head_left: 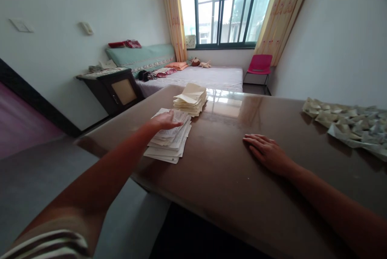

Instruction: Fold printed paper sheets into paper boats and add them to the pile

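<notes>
In front of the cream stack (pixel 192 100), seemingly unworked printed sheets (pixel 167 142) are overlain by the left hand (pixel 167 121), thumb spread; right of the stack are laid the right hand (pixel 269 152), fingers close, and seemingly finished folded papers (pixel 353 122).

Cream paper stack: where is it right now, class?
In the head view, the cream paper stack sits on the table, far side, toward the left, just beyond the white sheets by the left hand.

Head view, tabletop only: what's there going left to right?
Loose stack of white printed paper with the bare left hand over it → stack of cream paper → bare right hand, palm down → grey-and-cream cluster of folded paper pieces.
</notes>
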### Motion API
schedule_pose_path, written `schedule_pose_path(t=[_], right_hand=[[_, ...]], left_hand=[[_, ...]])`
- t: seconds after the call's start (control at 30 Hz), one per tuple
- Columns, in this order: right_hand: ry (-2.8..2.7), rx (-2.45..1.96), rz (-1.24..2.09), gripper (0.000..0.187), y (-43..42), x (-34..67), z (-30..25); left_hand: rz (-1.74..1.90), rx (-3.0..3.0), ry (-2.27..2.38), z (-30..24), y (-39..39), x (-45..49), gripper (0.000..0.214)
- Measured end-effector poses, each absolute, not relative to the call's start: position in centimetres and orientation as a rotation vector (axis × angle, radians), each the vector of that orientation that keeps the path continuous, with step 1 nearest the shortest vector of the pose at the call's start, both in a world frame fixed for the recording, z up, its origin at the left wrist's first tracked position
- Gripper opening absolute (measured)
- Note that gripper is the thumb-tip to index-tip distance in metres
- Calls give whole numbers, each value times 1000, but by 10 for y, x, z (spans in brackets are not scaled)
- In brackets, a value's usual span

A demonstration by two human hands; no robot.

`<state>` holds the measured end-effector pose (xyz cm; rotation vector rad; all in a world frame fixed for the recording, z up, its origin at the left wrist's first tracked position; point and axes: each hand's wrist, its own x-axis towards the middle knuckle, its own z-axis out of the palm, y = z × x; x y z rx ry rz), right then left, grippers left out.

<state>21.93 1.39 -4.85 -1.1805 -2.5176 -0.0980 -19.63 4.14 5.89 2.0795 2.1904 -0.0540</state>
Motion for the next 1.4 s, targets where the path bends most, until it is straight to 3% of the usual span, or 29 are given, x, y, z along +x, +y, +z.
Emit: schedule_pose_path(t=[0.17, 0.67, 0.77, 0.93, 1.13, 1.4], right_hand=[[-2530, -1168, -126, 40, 17, 221, -51], [-2517, -1105, -106, 39, 16, 223, -49], [-2533, -1098, -109, 39, 16, 224, -50], [-2533, -1088, -106, 39, 15, 225, -51], [-2520, -1090, -76, 38, 15, 226, -50], [-2318, -1116, 90, 61, 6, 216, -41]], left_hand=[[-48, 2052, 2041, 39, 34, -207, 83], [-127, 1975, 1870, 60, 30, -235, 88], [-123, 2013, 1924, 60, 27, -234, 77], [-145, 2059, 2187, 65, 27, -233, 37], [36, 2187, 2398, 78, 13, -179, 39], [119, 2938, 1412, 22, -21, -15, 25]])
